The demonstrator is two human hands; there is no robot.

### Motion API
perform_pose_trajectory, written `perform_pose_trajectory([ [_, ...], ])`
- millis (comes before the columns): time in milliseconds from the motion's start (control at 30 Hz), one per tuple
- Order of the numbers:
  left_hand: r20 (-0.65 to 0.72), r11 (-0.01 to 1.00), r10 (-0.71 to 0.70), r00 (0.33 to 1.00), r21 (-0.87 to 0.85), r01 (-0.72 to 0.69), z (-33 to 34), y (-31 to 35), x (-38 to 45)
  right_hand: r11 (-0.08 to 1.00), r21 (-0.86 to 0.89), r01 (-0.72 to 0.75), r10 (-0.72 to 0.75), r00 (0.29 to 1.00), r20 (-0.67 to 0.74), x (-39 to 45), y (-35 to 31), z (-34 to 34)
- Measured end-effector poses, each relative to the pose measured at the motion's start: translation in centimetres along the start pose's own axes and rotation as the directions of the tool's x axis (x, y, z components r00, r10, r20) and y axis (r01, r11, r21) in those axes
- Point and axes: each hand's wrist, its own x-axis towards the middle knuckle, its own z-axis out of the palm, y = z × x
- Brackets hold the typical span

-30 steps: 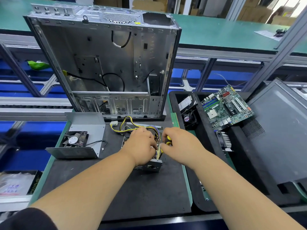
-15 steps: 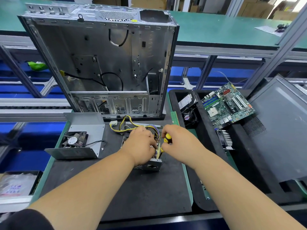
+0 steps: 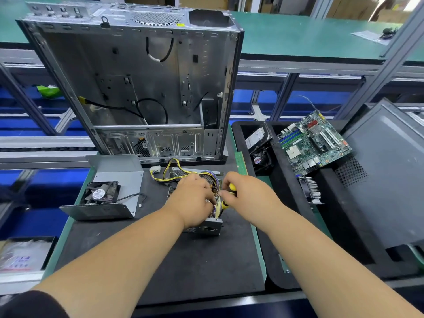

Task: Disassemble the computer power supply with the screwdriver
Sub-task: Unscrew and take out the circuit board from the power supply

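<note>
PSU (image 3: pixel 212 227) sits open on the black mat (image 3: pixel 160 260) in front of the empty case (image 3: pixel 137 88); its cover (image 3: pixel 117 177), w/ fan, already lies off to the left, so I'd judge the job roughly halfway, w/ the board and wires (image 3: pixel 160 177) inside left to free. Left hand (image 3: pixel 191 200) lies curled over the PSU's innards, gripping it steady as far as I can tell, fingertips hidden. Right hand (image 3: pixel 247 196) is wrapped round the yellow-black screwdriver (image 3: pixel 227 198), shaft angled down into the PSU's right edge, prob. on a board screw; tip not visible.
</note>
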Motion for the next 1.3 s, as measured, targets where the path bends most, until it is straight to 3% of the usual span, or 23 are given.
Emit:
perform_pose_trajectory([
  [233,0.017,1.0,0.003,1.0,0.022,-0.004,-0.11,-0.05,0.19,0.993,0.112,0.042,-0.041,0.999,-0.007,-0.16,0.08,-0.39],
  [467,-0.016,1.0,-0.025,1.0,-0.011,0.025,-0.02,0.03,0.1,0.998,-0.036,0.046,-0.047,0.999,-0.026,-0.03,0.56,0.22],
  [833,0.017,0.999,0.007,1.0,0.043,-0.008,-0.22,0.08,0.17,0.992,0.118,0.049,-0.047,0.999,-0.021,-0.17,0.15,-0.2],
  [1133,-0.003,1.0,-0.02,1.0,0.013,0.02,0.14,-0.18,0.29,0.998,-0.012,0.063,-0.063,0.998,-0.023,-0.13,0.32,-0.23],
  [1300,0.009,1.0,0.001,1.0,0.028,-0.001,0.08,-0.2,0.26,0.997,0.047,0.059,-0.058,0.998,-0.03,-0.04,0.28,-0.06],
])
